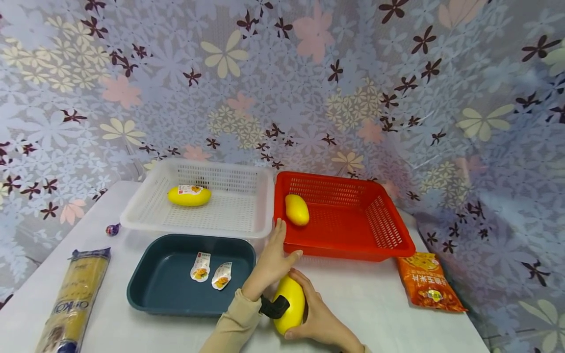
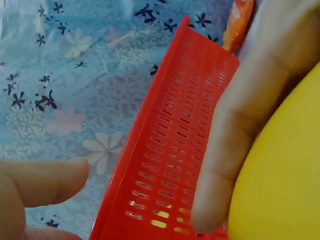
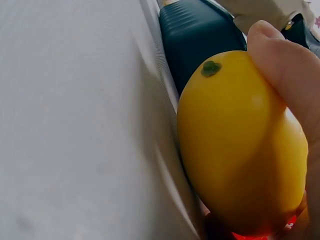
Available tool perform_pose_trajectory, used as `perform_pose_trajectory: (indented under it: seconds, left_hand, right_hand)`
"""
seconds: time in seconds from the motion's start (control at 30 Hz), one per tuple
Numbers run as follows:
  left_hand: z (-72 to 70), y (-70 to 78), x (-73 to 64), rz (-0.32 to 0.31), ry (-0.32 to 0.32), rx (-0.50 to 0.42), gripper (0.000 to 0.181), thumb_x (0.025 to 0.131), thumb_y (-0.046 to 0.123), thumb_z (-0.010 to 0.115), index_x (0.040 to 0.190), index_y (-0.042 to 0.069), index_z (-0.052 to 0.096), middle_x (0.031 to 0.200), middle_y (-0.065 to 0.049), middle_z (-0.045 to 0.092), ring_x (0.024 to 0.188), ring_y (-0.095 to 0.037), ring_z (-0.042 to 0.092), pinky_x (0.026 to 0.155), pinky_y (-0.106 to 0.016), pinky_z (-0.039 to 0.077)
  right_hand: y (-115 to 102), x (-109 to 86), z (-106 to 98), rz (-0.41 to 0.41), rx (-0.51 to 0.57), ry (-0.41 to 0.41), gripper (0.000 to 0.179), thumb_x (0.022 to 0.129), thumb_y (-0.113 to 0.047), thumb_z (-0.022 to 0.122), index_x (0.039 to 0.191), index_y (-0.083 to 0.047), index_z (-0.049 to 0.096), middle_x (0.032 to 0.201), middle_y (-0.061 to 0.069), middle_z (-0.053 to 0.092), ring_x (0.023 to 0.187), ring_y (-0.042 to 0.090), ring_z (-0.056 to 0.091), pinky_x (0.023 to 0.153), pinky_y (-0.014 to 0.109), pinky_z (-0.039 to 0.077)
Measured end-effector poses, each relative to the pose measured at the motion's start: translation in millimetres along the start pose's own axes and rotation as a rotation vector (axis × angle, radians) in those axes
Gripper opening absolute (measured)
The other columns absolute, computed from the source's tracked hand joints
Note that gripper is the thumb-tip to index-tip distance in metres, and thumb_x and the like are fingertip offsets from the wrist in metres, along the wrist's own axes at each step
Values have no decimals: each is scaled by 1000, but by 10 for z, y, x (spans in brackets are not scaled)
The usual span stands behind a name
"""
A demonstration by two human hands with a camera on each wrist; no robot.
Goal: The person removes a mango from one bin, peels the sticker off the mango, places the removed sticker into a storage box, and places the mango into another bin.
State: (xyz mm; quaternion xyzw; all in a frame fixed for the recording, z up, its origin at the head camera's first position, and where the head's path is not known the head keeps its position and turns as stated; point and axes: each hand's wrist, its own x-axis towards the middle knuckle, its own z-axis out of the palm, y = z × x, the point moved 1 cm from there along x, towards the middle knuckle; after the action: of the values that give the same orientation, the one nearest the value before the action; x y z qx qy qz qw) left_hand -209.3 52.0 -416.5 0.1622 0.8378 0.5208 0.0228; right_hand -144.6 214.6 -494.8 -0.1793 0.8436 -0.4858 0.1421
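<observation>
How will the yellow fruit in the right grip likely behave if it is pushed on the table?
The yellow fruit would probably roll, because its sides are rounded, and its oval shape may make it wobble. Its smooth, shiny skin suggests it could slip a little. It seems stiff rather than floppy, since no dent shows beside the right grip.

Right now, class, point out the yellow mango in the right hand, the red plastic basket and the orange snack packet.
Yellow mango (image 3: 237, 145), right wrist view: middle of its smooth side.
Red plastic basket (image 1: 342, 225), head view: bare inside floor.
Orange snack packet (image 1: 429, 283), head view: middle of its printed front.
</observation>
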Motion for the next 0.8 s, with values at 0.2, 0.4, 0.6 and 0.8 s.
perform_pose_trajectory:
  seconds: [0.2, 0.4, 0.6, 0.8]
  left_hand:
    - [7, -51, 47, 20, 32, -38, 73, 94, 14, 59, 151, -7, 19, 161, -24, 13, 147, -42, 20, 115, -57, 24]
    - [-30, -89, 72, 38, 42, -51, 67, 95, 11, 57, 149, -9, 23, 159, -25, 18, 146, -42, 21, 115, -55, 26]
    - [-39, -104, 75, 34, 45, -73, 65, 96, 11, 56, 149, -9, 23, 159, -24, 18, 146, -41, 22, 114, -52, 29]
    - [-25, -100, 85, 57, 41, -49, 66, 95, 12, 57, 148, -10, 24, 159, -25, 18, 145, -42, 24, 114, -53, 29]
  right_hand:
    - [4, -3, -3, -53, -27, 20, 116, 63, -32, 90, 154, -30, 18, 162, 1, 17, 143, 27, 27, 107, 72, 18]
    - [3, -7, -36, -116, -1, 29, 116, 63, -27, 90, 154, -16, 20, 160, 5, 21, 140, 12, 29, 115, 41, 28]
    - [4, -36, -165, -80, 109, -48, 113, 67, -25, 88, 155, -21, 17, 159, 6, 21, 134, 3, 32, 108, 20, 29]
    - [-73, -113, -471, -157, 130, -136, 104, 74, -31, 83, 155, -19, 18, 155, 14, 26, 130, 3, 37, 102, 29, 40]
